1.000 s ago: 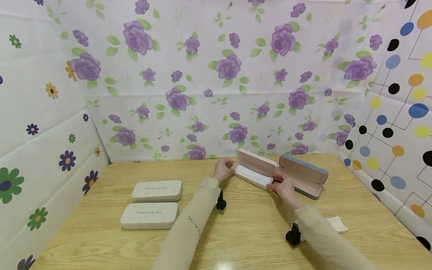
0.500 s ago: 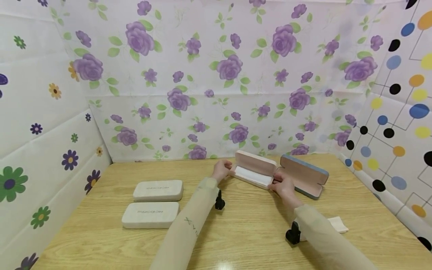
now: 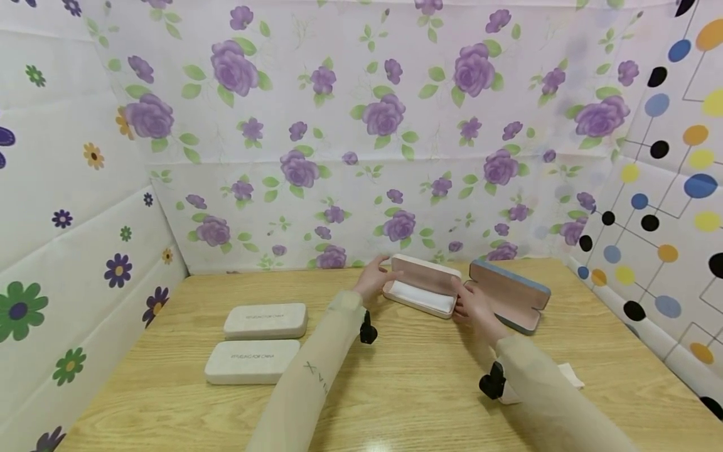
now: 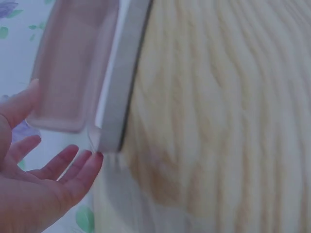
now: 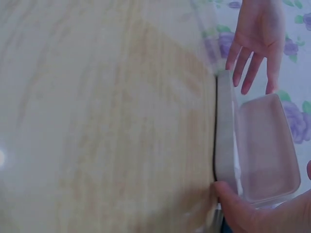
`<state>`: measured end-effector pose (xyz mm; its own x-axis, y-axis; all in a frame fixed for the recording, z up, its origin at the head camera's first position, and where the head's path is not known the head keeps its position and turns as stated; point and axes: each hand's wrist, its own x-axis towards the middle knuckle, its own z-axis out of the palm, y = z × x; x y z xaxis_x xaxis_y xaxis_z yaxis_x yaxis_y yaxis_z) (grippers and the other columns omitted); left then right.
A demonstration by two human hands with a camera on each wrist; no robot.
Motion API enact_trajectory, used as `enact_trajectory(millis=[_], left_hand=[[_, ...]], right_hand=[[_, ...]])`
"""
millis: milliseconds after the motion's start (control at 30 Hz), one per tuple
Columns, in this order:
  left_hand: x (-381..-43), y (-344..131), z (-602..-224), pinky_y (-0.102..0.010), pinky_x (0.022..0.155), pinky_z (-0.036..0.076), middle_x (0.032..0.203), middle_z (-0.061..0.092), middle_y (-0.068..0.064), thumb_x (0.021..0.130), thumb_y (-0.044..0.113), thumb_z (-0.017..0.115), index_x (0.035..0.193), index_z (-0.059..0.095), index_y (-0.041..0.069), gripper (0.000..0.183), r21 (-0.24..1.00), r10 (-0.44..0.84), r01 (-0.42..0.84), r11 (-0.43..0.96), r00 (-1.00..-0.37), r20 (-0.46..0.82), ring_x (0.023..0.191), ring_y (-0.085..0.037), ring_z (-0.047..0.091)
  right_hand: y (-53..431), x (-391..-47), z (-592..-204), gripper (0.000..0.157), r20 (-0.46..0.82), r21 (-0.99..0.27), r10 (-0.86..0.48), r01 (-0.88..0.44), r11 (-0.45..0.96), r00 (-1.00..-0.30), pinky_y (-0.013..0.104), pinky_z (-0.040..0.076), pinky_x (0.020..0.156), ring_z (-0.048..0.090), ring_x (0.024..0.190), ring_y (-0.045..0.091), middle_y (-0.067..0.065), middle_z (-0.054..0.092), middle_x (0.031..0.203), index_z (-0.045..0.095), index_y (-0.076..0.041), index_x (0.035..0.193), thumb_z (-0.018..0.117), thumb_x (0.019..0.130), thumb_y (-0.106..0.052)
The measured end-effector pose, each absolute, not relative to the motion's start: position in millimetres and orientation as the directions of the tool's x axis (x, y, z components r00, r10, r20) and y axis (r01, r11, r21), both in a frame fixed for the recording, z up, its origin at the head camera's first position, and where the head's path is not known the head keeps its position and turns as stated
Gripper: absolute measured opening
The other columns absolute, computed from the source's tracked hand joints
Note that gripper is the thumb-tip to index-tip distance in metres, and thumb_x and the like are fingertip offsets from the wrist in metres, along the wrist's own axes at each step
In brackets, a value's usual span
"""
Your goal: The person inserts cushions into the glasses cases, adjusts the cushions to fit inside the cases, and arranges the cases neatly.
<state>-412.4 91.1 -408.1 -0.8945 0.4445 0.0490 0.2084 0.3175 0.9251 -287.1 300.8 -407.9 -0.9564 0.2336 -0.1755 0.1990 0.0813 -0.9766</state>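
An open pale eyeglass case (image 3: 423,276) with a pink lining stands at the back of the table, its lid raised. Inside its base lies a folded white cloth (image 3: 420,296). My left hand (image 3: 371,280) is at the case's left end, fingers spread, with the fingertips by the base corner in the left wrist view and the thumb beside the lid. At the other end is my right hand (image 3: 477,311), a fingertip against the base corner in the right wrist view. Its remaining fingers are partly out of that view. Neither hand grips the case.
Right of the pale case, an open blue eyeglass case (image 3: 511,294) stands close behind my right hand. Two closed pale cases (image 3: 265,320) lie on the left of the table (image 3: 407,389). A white cloth (image 3: 572,375) is partly hidden beneath my right forearm.
The open pale case has shifted slightly to the left. Both hands have loosened from its ends, their fingers spreading and thumbs rising toward the lid.
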Motion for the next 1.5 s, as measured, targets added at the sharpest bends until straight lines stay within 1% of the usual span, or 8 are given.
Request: enact_trajectory(millis=[100, 200, 433, 800, 1033, 1167, 1267, 1500], left_hand=[[-414, 94, -404, -0.046, 0.083, 0.041, 0.135, 0.036, -0.016, 0.087, 0.036, 0.060, 0.141, 0.030, 0.009, 0.068, 0.915, 0.459, 0.232, 0.331, -0.886, 0.059, 0.112, -0.031, 0.043], [-416, 96, -403, -0.043, 0.092, 0.036, 0.139, 0.033, -0.011, 0.087, 0.040, 0.058, 0.140, 0.031, 0.007, 0.068, 0.902, 0.461, 0.248, 0.353, -0.885, 0.063, 0.121, -0.028, 0.035], [-412, 100, -403, -0.044, 0.097, 0.028, 0.139, 0.033, -0.012, 0.089, 0.039, 0.056, 0.137, 0.036, 0.005, 0.062, 0.913, 0.401, 0.226, 0.340, -0.913, 0.076, 0.125, -0.030, 0.029], [-408, 111, -405, -0.044, 0.087, 0.039, 0.129, 0.045, -0.015, 0.088, 0.034, 0.059, 0.123, 0.047, 0.008, 0.044, 0.930, 0.236, 0.173, 0.323, -0.967, 0.098, 0.110, -0.033, 0.044], [-413, 113, -408, -0.040, 0.078, 0.043, 0.115, 0.053, -0.013, 0.088, 0.031, 0.061, 0.116, 0.049, 0.008, 0.038, 0.934, 0.216, 0.169, 0.315, -0.971, 0.103, 0.092, -0.026, 0.051], [-415, 114, -408, -0.034, 0.067, 0.042, 0.100, 0.055, -0.012, 0.088, 0.031, 0.060, 0.113, 0.048, 0.009, 0.036, 0.936, 0.221, 0.161, 0.313, -0.971, 0.093, 0.073, -0.020, 0.047], [-413, 114, -408, -0.032, 0.060, 0.039, 0.095, 0.054, -0.012, 0.088, 0.032, 0.059, 0.112, 0.047, 0.008, 0.036, 0.934, 0.220, 0.165, 0.317, -0.971, 0.097, 0.066, -0.019, 0.043], [-409, 115, -404, -0.031, 0.057, 0.036, 0.097, 0.052, -0.013, 0.089, 0.032, 0.058, 0.112, 0.047, 0.006, 0.037, 0.938, 0.203, 0.156, 0.308, -0.975, 0.096, 0.061, -0.019, 0.040]], right_hand=[[300, -291, -403, 0.070, -0.241, -0.961, 0.217, 0.263, 0.081, -0.946, 0.049, 0.039, 0.084, 0.039, 0.103, 0.039, 0.030, 0.026, 0.124, 0.016, 0.003, 0.133, 0.036, 0.093, -0.051], [299, -295, -400, 0.083, -0.286, -0.948, 0.215, 0.309, 0.080, -0.934, 0.049, 0.038, 0.088, 0.033, 0.113, 0.041, 0.032, 0.016, 0.134, -0.006, 0.001, 0.142, 0.036, 0.092, -0.052], [296, -301, -396, 0.082, -0.275, -0.949, 0.212, 0.300, 0.096, -0.938, 0.050, 0.035, 0.090, 0.024, 0.119, 0.046, 0.031, 0.005, 0.140, -0.008, 0.002, 0.141, 0.037, 0.094, -0.048], [296, -307, -398, 0.082, -0.281, -0.945, 0.228, 0.310, 0.104, -0.932, 0.054, 0.034, 0.089, 0.020, 0.121, 0.049, 0.027, 0.000, 0.143, -0.010, -0.003, 0.142, 0.037, 0.093, -0.050], [292, -304, -391, 0.083, -0.298, -0.938, 0.198, 0.325, 0.117, -0.934, 0.049, 0.036, 0.080, 0.032, 0.084, 0.032, 0.025, 0.005, 0.139, -0.017, -0.005, 0.140, 0.032, 0.093, -0.052], [285, -306, -390, 0.082, -0.270, -0.938, 0.265, 0.315, 0.146, -0.926, 0.052, 0.035, 0.084, 0.034, 0.101, 0.040, 0.027, 0.003, 0.140, -0.013, 0.000, 0.140, 0.034, 0.094, -0.049], [279, -309, -393, 0.080, -0.209, -0.929, 0.345, 0.296, 0.223, -0.915, 0.056, 0.025, 0.093, 0.015, 0.122, 0.047, 0.032, 0.001, 0.139, -0.005, 0.006, 0.138, 0.034, 0.094, -0.048], [267, -312, -398, 0.075, -0.142, -0.891, 0.465, 0.317, 0.325, -0.874, 0.058, 0.014, 0.095, 0.012, 0.120, 0.052, 0.039, 0.009, 0.132, 0.003, 0.005, 0.137, 0.028, 0.094, -0.051]])
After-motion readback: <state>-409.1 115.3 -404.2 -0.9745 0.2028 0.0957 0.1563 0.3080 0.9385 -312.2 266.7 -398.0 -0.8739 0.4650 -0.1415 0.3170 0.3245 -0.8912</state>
